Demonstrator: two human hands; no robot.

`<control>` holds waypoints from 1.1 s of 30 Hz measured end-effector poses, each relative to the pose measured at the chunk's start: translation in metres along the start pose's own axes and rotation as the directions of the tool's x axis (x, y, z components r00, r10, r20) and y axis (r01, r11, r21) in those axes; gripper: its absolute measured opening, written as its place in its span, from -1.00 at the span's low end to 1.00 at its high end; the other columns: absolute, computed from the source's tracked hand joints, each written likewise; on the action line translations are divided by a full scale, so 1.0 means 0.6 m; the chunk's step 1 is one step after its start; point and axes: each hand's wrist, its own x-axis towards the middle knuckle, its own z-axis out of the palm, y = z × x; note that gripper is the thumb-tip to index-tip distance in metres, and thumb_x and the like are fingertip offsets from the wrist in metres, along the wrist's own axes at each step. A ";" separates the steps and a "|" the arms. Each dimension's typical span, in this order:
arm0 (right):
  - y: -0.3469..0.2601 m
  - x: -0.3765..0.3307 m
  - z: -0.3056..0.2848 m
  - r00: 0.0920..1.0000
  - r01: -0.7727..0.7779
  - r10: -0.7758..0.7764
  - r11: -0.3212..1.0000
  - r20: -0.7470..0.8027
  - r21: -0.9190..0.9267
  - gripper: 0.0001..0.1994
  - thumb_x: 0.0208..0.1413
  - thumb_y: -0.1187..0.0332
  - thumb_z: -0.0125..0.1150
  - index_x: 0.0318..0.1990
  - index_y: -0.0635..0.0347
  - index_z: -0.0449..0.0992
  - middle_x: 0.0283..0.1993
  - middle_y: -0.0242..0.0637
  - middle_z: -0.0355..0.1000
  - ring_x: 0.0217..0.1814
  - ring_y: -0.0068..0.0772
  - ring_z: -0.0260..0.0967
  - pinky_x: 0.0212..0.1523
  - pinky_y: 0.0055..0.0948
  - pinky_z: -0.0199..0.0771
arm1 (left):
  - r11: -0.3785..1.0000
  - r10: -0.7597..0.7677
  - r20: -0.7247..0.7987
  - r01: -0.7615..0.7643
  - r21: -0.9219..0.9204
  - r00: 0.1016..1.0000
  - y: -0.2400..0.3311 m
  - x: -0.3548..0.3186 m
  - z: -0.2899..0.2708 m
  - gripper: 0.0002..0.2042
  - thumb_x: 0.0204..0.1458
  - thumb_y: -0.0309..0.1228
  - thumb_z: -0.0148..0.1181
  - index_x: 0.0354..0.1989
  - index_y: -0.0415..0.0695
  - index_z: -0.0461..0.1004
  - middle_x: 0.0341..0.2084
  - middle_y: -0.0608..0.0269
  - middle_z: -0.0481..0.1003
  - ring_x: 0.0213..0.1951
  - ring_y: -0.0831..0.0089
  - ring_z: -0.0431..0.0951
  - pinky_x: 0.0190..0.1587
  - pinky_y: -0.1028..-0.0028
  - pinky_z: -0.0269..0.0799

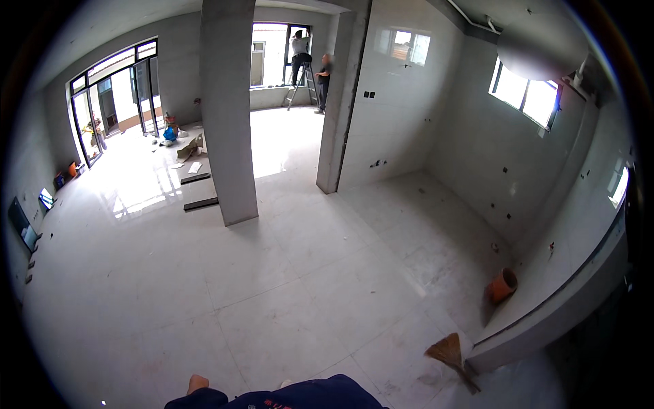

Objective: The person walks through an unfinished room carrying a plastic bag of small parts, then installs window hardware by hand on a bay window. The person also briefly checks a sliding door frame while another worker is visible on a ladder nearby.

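At the lower edge my left hand shows beside my dark blue sleeve. Only a small part of it can be seen, and how its fingers lie I cannot make out. No object shows in it or against it; pale floor tiles are around it. My right hand is out of the picture. Off to the right, well apart from my body, a straw broom lies on the floor. Farther back, an orange bucket-like cylinder rests near the right wall.
A square grey pillar stands ahead. At the far window, one person is up on a stepladder and another person stands beside it. Sacks and dark strips lie left of the pillar. A low wall edge runs along the right.
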 end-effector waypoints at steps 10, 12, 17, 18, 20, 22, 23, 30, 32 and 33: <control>-0.052 0.116 -0.019 0.944 0.327 -0.328 0.907 -0.040 0.265 -0.79 0.02 0.41 0.27 -0.20 0.30 0.66 -0.37 -0.22 0.58 -0.32 -0.44 0.49 -0.33 -0.31 0.48 | 0.703 0.297 -0.211 -0.363 -0.611 0.931 0.336 0.076 -0.240 -0.59 -0.07 -0.01 0.34 -0.22 -0.11 0.65 -0.20 0.01 0.63 -0.08 0.05 0.61 0.00 0.18 0.53; -0.169 0.140 -0.009 0.910 0.348 -0.367 0.929 -0.195 -0.126 -0.67 0.04 0.07 0.31 -0.30 0.20 0.67 -0.36 -0.06 0.60 -0.30 -0.09 0.57 -0.21 -0.20 0.54 | 0.586 0.426 -0.364 -0.559 -0.587 0.828 0.393 0.065 -0.335 -0.65 -0.04 -0.10 0.35 -0.26 -0.13 0.64 -0.25 0.04 0.64 -0.14 0.11 0.63 -0.04 0.22 0.54; -0.296 0.074 -0.019 0.871 0.433 -0.419 0.901 -0.256 0.001 -0.68 0.01 0.09 0.37 -0.31 0.20 0.68 -0.40 -0.18 0.61 -0.35 -0.33 0.55 -0.24 -0.32 0.53 | 0.437 0.514 -0.394 -0.628 -0.644 0.762 0.433 0.007 -0.420 -0.69 -0.03 -0.14 0.36 -0.25 -0.13 0.63 -0.27 0.06 0.65 -0.17 0.16 0.64 -0.07 0.27 0.55; -0.312 0.060 -0.013 0.878 0.435 -0.421 0.900 -0.229 0.011 -0.68 0.02 0.09 0.37 -0.31 0.20 0.67 -0.40 -0.18 0.61 -0.35 -0.34 0.55 -0.24 -0.33 0.53 | 0.468 0.506 -0.382 -0.618 -0.632 0.773 0.415 0.013 -0.402 -0.68 -0.03 -0.14 0.36 -0.25 -0.13 0.63 -0.27 0.06 0.65 -0.17 0.16 0.64 -0.07 0.27 0.55; -0.206 0.104 0.011 0.890 0.418 -0.409 0.908 -0.202 0.002 -0.68 0.00 0.08 0.39 -0.29 0.18 0.68 -0.40 -0.20 0.61 -0.35 -0.36 0.55 -0.22 -0.33 0.54 | 0.496 0.516 -0.359 -0.612 -0.615 0.778 0.409 0.039 -0.355 -0.69 -0.04 -0.14 0.37 -0.25 -0.12 0.64 -0.27 0.05 0.65 -0.17 0.15 0.64 -0.07 0.26 0.55; -0.104 0.148 0.026 0.894 0.430 -0.418 0.901 -0.162 0.049 -0.76 -0.01 0.24 0.34 -0.27 0.22 0.68 -0.41 -0.21 0.59 -0.34 -0.41 0.51 -0.27 -0.32 0.52 | 0.573 0.478 -0.303 -0.554 -0.603 0.824 0.363 0.081 -0.277 -0.68 -0.04 -0.13 0.36 -0.26 -0.12 0.65 -0.27 0.04 0.64 -0.17 0.11 0.64 -0.08 0.23 0.55; -0.042 0.153 0.037 0.900 0.429 -0.413 0.895 -0.139 0.123 -0.81 -0.01 0.41 0.28 -0.25 0.26 0.68 -0.43 -0.22 0.57 -0.34 -0.46 0.48 -0.32 -0.32 0.49 | 0.638 0.462 -0.254 -0.517 -0.570 0.850 0.335 0.093 -0.242 -0.66 -0.04 -0.11 0.35 -0.26 -0.13 0.65 -0.27 0.03 0.64 -0.17 0.08 0.63 -0.08 0.21 0.55; -0.048 0.033 0.097 0.995 0.102 -0.104 0.988 0.010 0.116 -0.80 -0.02 0.39 0.29 -0.24 0.27 0.68 -0.41 -0.21 0.58 -0.33 -0.45 0.48 -0.30 -0.31 0.50 | 0.930 0.355 0.260 -0.312 -0.193 0.898 0.072 0.024 -0.068 -0.53 0.12 -0.08 0.07 0.00 -0.21 0.58 0.11 -0.11 0.49 0.20 -0.04 0.43 0.22 0.16 0.36; -0.065 0.030 0.097 0.994 0.106 -0.108 0.988 0.011 0.112 -0.79 -0.02 0.38 0.29 -0.24 0.27 0.68 -0.40 -0.21 0.58 -0.33 -0.44 0.48 -0.29 -0.31 0.50 | 0.927 0.130 0.343 0.009 -0.374 0.930 0.060 0.020 -0.058 -0.52 0.12 -0.07 0.06 0.01 -0.23 0.57 0.12 -0.11 0.48 0.22 -0.04 0.41 0.24 0.16 0.34; -0.075 0.034 0.096 0.993 0.115 -0.116 0.987 0.010 0.109 -0.79 -0.02 0.38 0.30 -0.24 0.27 0.68 -0.40 -0.21 0.58 -0.33 -0.44 0.48 -0.29 -0.31 0.50 | 0.936 0.270 0.255 -0.192 -0.295 0.928 0.060 0.027 -0.061 -0.54 0.11 -0.05 0.07 -0.03 -0.18 0.59 0.06 -0.09 0.51 0.16 -0.03 0.46 0.20 0.15 0.38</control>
